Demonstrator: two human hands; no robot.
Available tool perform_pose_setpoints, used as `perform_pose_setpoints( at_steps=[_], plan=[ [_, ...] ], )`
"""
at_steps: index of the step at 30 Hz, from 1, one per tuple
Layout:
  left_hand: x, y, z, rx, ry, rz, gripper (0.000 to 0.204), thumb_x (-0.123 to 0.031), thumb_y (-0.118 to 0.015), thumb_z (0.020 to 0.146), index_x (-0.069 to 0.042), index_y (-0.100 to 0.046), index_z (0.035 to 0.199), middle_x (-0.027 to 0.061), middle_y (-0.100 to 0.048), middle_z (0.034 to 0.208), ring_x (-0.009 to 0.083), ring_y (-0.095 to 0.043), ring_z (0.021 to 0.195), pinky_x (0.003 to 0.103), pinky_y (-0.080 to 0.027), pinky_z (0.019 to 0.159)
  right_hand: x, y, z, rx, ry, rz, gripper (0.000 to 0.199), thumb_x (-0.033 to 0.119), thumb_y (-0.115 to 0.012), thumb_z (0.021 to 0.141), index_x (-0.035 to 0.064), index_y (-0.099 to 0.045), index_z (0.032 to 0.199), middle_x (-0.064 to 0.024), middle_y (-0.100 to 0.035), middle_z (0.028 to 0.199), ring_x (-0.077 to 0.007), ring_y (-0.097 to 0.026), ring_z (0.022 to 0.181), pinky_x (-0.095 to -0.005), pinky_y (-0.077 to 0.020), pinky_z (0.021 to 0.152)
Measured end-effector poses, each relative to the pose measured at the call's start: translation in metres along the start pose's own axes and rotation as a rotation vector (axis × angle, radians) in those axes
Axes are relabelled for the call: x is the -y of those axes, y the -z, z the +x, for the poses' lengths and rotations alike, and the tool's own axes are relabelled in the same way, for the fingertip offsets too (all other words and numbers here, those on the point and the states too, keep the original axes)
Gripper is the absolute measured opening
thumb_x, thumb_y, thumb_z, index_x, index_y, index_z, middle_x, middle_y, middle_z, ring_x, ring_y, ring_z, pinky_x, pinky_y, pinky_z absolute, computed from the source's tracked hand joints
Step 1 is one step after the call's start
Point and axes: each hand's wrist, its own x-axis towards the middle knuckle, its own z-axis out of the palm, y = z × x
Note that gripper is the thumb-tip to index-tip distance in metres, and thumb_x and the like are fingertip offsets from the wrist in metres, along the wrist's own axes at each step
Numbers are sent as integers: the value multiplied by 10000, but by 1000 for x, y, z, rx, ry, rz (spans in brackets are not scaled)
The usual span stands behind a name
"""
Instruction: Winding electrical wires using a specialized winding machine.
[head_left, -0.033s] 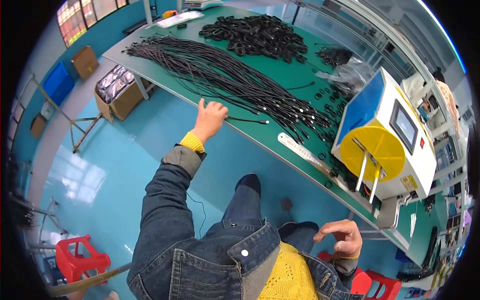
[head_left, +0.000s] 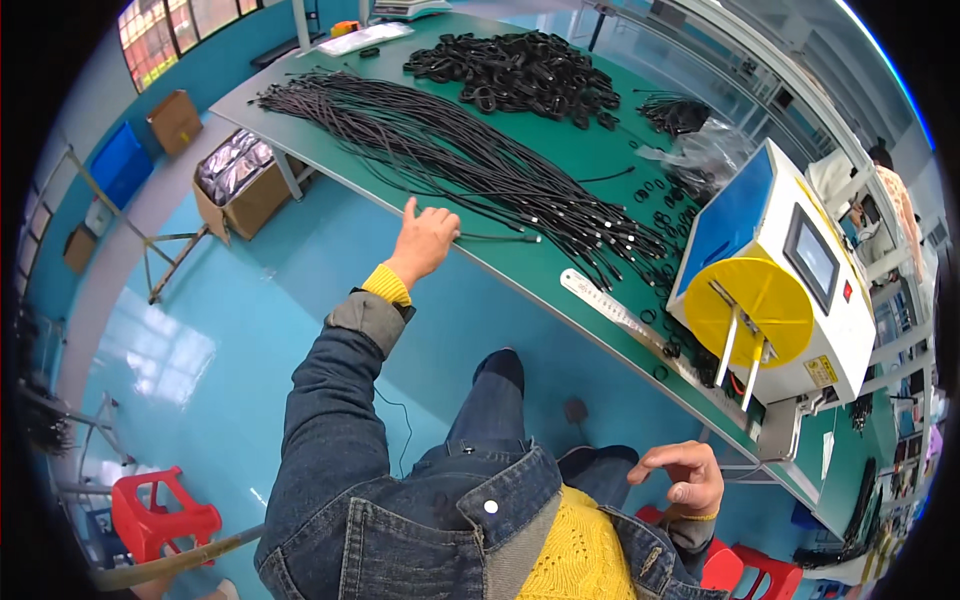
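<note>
My left hand (head_left: 425, 243) is at the near edge of the green-topped table, its fingers closed around a thin black cable (head_left: 498, 238). From the hand, the cable's light-tipped end sticks out to the right over the tabletop; the rest of its run is partly hidden by my fingers. Just beyond lies a long bundle of black cables (head_left: 440, 140), with many of the pale tips toward the right. My right hand (head_left: 685, 478) hovers over my lap, fingers loosely bent and thumb apart, with nothing visible in it.
A white, blue and yellow machine (head_left: 775, 280) with a round yellow disc stands on the right of the table. Before it lie a metal ruler (head_left: 605, 300) and small black rings. Coiled black cables (head_left: 520, 75) are heaped at the back. Red stools (head_left: 163, 512) stand on the floor.
</note>
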Motion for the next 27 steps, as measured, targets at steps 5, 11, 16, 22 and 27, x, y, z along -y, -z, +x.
perform_pose_setpoints(
  at_steps=[5, 11, 16, 22, 27],
  plan=[
    [-48, 82, 16, -300, -181, -560, 67, -70, -549, 764, -88, -523, 824, 42, -523, 691, 252, -541, 706, 371, -422, 729, -10, -8, 22, -265, 84, -39, 439, 177, -678, 697, -71, -578, 1046, -220, -615, 967, -255, -612, 807, -345, -479, 722],
    [-139, 129, 5, -106, -479, -757, 91, -30, -606, 728, -51, -551, 798, 69, -530, 663, 255, -513, 581, 353, -415, 539, -1, -13, 47, -562, 576, -1450, 317, 155, -605, 775, -47, -560, 1014, -160, -621, 927, -269, -597, 772, -327, -475, 636],
    [-199, 139, 8, -122, -373, -1036, 47, -29, -590, 765, -32, -553, 793, 90, -525, 636, 248, -488, 499, 321, -394, 466, -1, -7, 9, -505, 476, -1391, 248, 40, -599, 761, -44, -558, 991, -172, -613, 895, -302, -595, 759, -334, -482, 643],
    [-262, 149, 27, -53, -364, -1106, 57, -52, -575, 805, -24, -532, 830, 88, -502, 627, 252, -518, 526, 329, -414, 480, 2, -2, -53, -762, 403, -1479, 246, -29, -593, 737, -19, -570, 982, -168, -608, 885, -299, -596, 741, -336, -487, 635],
    [-306, 175, 55, 54, -475, -1147, 106, -79, -598, 798, -35, -568, 890, 96, -514, 648, 265, -527, 554, 329, -415, 491, 16, 23, -70, -1024, 532, -1515, 250, -20, -616, 724, 10, -585, 970, -145, -597, 852, -299, -590, 717, -342, -485, 620]
  ],
)
